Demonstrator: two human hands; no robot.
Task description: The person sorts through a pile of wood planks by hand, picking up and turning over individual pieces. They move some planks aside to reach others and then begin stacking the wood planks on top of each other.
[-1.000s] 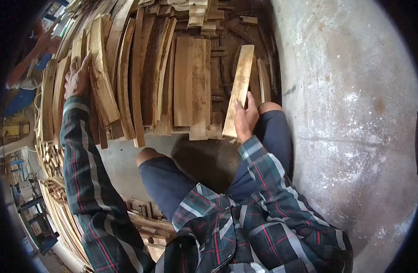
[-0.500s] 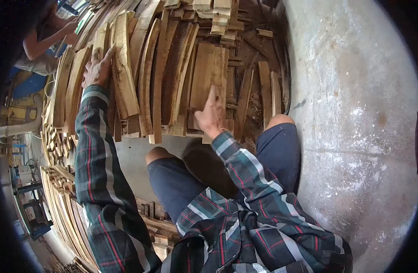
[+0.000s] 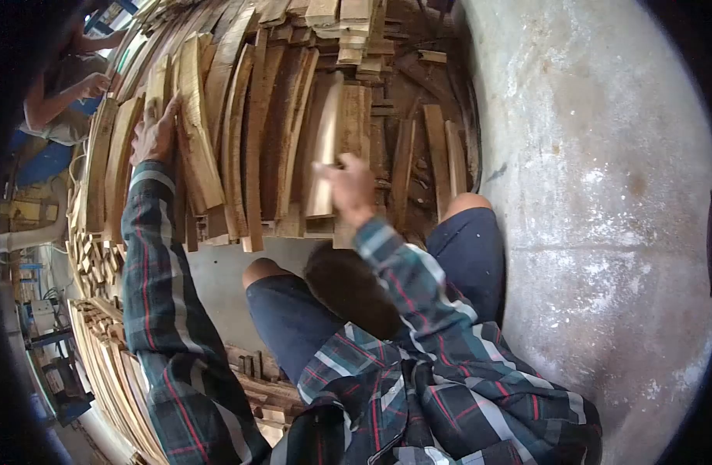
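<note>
My left hand (image 3: 153, 138) rests with fingers spread on a narrow wooden board (image 3: 159, 81), beside a paler board (image 3: 197, 128) that leans across the pile. Blurred by motion, my right hand (image 3: 349, 187) is at the near part of another wooden board (image 3: 327, 147), which stands tilted with a bright narrow face showing. The thumb crosses that face and the other fingers curl on its right side. Just to the right lies a flat board (image 3: 354, 124) on the stack.
More rough boards (image 3: 251, 139) lie side by side along the stack. A concrete wall (image 3: 580, 194) rises on the right. Loose sticks (image 3: 402, 167) lie between stack and wall. Another person's arm (image 3: 61, 101) shows at upper left. A second wood pile (image 3: 112, 364) stands at lower left.
The board under my right hand has turned from lying flat to tilted up, shifting left. My right hand has curled its fingers. My left hand stays on its board.
</note>
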